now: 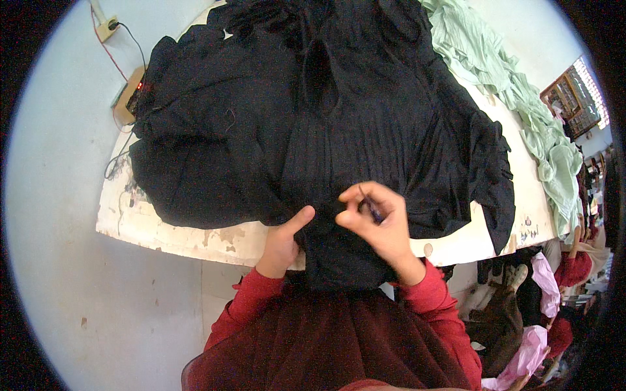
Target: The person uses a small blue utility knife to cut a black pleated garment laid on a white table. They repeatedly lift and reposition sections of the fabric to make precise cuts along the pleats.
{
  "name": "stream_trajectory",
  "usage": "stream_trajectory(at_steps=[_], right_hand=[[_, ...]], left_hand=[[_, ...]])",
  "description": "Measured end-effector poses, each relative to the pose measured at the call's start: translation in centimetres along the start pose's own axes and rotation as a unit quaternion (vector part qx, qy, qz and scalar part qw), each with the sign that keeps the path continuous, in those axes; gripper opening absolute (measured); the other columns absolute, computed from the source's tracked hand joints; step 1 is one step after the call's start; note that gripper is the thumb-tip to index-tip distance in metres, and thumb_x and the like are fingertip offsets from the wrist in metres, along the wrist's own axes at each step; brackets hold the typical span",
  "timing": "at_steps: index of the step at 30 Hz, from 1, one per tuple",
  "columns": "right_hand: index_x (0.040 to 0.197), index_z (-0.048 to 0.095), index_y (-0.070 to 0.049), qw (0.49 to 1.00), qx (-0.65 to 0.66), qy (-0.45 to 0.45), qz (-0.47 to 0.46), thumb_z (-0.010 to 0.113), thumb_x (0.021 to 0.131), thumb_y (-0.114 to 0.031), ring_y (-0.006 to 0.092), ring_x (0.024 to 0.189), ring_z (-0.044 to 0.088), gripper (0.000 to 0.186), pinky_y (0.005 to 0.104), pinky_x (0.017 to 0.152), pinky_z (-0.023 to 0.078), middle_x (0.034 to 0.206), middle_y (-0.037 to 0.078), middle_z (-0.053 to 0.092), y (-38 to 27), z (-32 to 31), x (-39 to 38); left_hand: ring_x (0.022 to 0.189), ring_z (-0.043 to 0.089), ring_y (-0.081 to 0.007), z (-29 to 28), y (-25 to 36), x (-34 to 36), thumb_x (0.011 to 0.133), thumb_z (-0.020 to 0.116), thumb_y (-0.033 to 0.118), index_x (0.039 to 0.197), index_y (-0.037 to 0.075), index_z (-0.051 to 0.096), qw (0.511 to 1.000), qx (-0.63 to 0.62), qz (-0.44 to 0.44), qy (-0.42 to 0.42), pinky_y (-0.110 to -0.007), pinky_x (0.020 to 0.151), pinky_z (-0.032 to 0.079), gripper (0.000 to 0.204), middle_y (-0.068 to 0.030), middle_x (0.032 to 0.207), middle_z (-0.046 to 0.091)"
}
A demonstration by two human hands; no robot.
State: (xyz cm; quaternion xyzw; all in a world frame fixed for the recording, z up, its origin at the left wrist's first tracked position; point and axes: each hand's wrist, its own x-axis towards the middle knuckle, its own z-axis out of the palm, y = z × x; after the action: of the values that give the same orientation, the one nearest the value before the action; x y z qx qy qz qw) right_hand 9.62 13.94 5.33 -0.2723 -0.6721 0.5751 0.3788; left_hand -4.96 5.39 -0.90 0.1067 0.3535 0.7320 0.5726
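A large black pleated garment (365, 143) lies spread over the pale worktable (163, 234), with part of it hanging over the near edge toward my lap. My left hand (285, 241) grips that garment near the edge, thumb on top and fingers hidden under the cloth. Just to its right, my right hand (378, 218) is curled closed around a small dark tool (370, 207), possibly snips, held above the fabric with thumb and forefinger close together; whether they also pinch cloth or thread is unclear.
Pale green fabric (541, 150) runs along the table's right side. A power socket (106, 29) and a small device with red lights (130, 98) have wires at the upper left. A framed board (567, 98) hangs right. Pink cloth (525, 352) and other people in red (572, 267) appear lower right.
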Motion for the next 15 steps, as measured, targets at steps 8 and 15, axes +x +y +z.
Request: stream_trajectory(at_steps=[8,15], right_hand=[[0.086,0.065,-0.003,0.995,-0.01,0.064,0.073,0.069,0.087,-0.015,0.0016,0.068,0.05,0.013,0.0179,0.06,0.037,0.075,-0.006,0.06,2.2,2.5,-1.2],[0.083,0.06,-0.007,0.885,0.391,-0.092,0.233,0.059,0.094,-0.022,-0.0012,0.05,0.033,0.019,0.0185,0.046,0.024,0.066,-0.005,0.055,2.7,0.7,-1.1]], left_hand=[[0.099,0.06,-0.0192,-0.2,-1.6,-1.8,0.08,0.076,0.01,0.115,-0.002,0.058,0.924,0.288,0.243,0.057,-0.032,0.089,0.046,0.042,-0.009,0.115,0.061],[0.102,0.059,-0.0196,1.9,0.0,-2.8,0.077,0.075,0.003,0.117,-0.001,0.056,0.953,0.226,0.2,0.029,-0.032,0.091,0.045,0.045,-0.0091,0.116,0.06]])
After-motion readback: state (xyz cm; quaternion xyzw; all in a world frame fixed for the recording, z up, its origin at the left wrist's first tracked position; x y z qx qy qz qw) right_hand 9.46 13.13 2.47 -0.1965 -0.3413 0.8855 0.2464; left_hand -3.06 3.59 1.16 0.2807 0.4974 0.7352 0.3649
